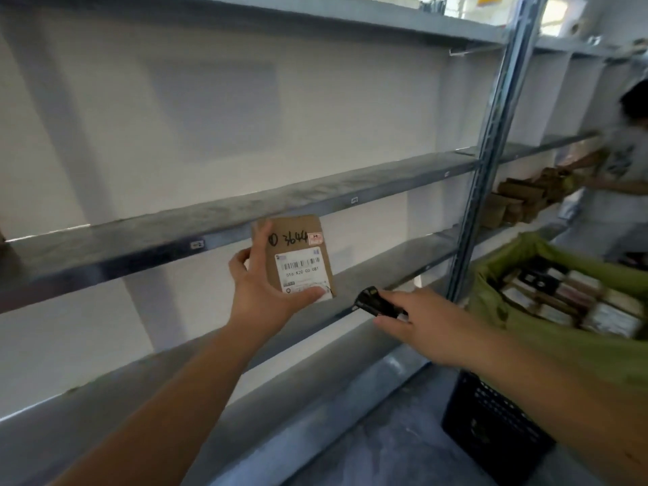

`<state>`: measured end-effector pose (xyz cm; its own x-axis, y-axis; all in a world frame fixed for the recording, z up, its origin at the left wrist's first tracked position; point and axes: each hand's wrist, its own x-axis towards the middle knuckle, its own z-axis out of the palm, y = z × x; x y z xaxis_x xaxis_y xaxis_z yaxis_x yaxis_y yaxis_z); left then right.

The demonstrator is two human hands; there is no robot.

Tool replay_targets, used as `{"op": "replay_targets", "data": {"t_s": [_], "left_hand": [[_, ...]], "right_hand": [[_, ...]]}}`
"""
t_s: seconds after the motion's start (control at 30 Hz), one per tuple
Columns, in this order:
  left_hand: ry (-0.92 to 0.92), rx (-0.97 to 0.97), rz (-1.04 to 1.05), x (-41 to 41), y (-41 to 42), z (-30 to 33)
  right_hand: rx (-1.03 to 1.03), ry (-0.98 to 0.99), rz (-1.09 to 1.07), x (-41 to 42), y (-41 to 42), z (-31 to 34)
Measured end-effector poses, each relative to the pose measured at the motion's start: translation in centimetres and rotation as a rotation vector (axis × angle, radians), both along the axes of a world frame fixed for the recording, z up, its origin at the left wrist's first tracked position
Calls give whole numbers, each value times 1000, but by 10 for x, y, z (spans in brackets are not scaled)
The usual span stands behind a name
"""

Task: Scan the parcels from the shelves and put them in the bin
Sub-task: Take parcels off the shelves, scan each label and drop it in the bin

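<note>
Grey metal shelves [245,212] run bare along the white wall ahead of you, so this parcel looks like one of the last on this stretch. Your left hand [261,285] holds the small brown parcel [294,254] upright in front of the shelf edge, thumb pressed on the lower corner of the white label [303,271] and fingers curled round the far edge behind it. Your right hand [431,324] sits just to the right of and slightly below the parcel, fingers wrapped around a small black scanner [373,301] whose nose points up and left toward the label.

The step in hand appears to be the scan. To do it well, slide your left thumb down off the label so nothing covers the print; the barcode itself sits above the thumb and looks clear. Tilt the parcel face a little toward the scanner so the beam meets it squarely rather than at a slant. Hold both hands steady for the read, since the picture is slightly blurred.

Once it reads, the bin [519,292], lined in green and already well filled with parcels, stands just beyond your right hand, on top of a black crate [491,426]. Carry the parcel across over your right wrist and lay it flat on the others. Another person [620,177] works at the shelves well beyond the bin.
</note>
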<state>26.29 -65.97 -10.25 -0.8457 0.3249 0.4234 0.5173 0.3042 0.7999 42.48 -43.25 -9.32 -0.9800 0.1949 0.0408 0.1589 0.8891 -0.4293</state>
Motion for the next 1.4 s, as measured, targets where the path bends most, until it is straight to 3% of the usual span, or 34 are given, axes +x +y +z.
{"op": "replay_targets", "data": {"t_s": [0.33, 0.6, 0.93, 1.2, 1.4], "left_hand": [[-119, -120, -281, 2, 115, -69], [-220, -150, -650, -25, 239, -101], [-301, -264, -1071, -48, 376, -139], [-394, -327, -1210, -38, 460, -160], [-529, -317, -1244, -32, 535, -179]], "right_hand": [[-93, -66, -316, 36, 76, -59], [-133, -186, -651, 48, 137, -78], [-286, -197, -1027, 35, 184, -99], [-300, -171, -1247, 41, 226, -123], [-354, -135, -1259, 46, 293, -140]]}}
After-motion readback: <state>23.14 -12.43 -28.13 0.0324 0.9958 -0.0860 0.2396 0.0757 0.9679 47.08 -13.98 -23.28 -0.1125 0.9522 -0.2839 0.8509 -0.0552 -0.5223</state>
